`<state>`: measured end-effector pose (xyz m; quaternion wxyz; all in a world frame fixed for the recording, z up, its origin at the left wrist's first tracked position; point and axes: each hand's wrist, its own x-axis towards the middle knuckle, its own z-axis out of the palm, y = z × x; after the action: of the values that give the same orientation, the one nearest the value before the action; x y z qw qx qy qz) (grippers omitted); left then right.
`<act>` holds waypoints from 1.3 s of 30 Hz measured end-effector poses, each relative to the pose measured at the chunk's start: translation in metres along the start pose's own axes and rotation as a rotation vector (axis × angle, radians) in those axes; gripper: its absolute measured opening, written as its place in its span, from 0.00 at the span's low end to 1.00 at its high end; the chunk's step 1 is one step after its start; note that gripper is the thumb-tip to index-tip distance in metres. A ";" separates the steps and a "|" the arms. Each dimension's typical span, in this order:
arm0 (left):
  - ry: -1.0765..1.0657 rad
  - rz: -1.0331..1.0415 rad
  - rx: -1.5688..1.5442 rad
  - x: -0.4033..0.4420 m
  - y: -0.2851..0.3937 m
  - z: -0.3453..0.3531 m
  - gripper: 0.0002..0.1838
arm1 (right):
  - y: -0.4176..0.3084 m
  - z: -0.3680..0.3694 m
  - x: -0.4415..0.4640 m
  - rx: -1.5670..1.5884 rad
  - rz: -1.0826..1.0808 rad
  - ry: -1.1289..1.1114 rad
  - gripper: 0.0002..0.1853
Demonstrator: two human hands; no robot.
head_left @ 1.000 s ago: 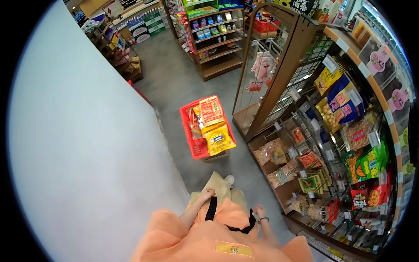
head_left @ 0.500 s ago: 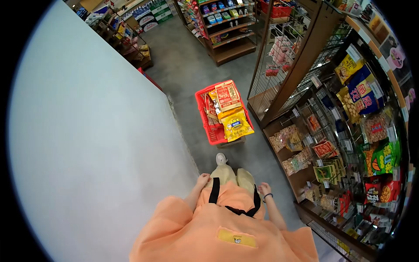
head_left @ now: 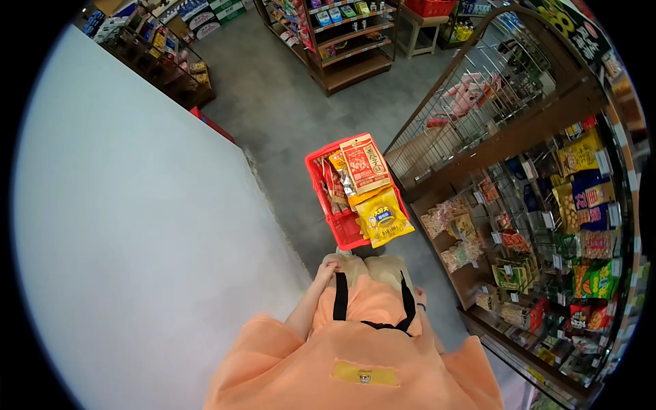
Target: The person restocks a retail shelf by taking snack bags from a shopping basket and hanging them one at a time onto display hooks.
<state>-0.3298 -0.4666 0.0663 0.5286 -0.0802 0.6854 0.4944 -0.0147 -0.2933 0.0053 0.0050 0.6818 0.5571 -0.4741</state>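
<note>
My left hand (head_left: 329, 266) hangs beside my left thigh, fingers loosely bent and nothing seen in them. My right hand (head_left: 421, 296) is low at my right side, with a dark band at the wrist; its fingers are mostly hidden. Just ahead of my legs is a red shopping basket (head_left: 333, 227), raised off the floor, and neither hand touches it. In the basket lie a beige-and-red snack bag (head_left: 367, 164), a yellow snack bag (head_left: 383, 217) and other packets partly covered by these.
A pale wall (head_left: 157, 239) runs along my left. Close on my right stands a snack rack (head_left: 540, 232) with a wire end panel (head_left: 437, 130). Ahead are a shelf unit (head_left: 352, 65), a stool (head_left: 419, 34) bearing a red basket, and stocked shelves (head_left: 160, 51) at far left.
The basket now appears closer to my legs, and the rack and shelves have shifted in view. My left hand has risen slightly; my right hand has gone partly out of sight beside my body.
</note>
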 end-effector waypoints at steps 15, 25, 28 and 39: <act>0.246 0.361 -0.269 0.115 0.130 0.066 0.12 | -0.283 0.019 0.075 -0.024 -0.765 0.096 0.08; 0.476 0.395 -0.092 0.203 0.223 0.068 0.17 | -0.416 0.103 0.169 -0.172 -0.784 -0.154 0.13; 0.488 0.408 0.041 0.216 0.230 0.068 0.19 | -0.430 0.121 0.188 -0.270 -0.859 -0.154 0.16; 0.422 0.071 -0.090 0.252 0.237 0.070 0.29 | -0.456 0.142 0.202 -0.464 -0.659 -0.177 0.14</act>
<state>-0.5423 -0.1910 0.0074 0.3517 -0.1814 0.7604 0.5151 -0.4687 -0.0442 0.0337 0.0545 0.4042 0.8352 -0.3690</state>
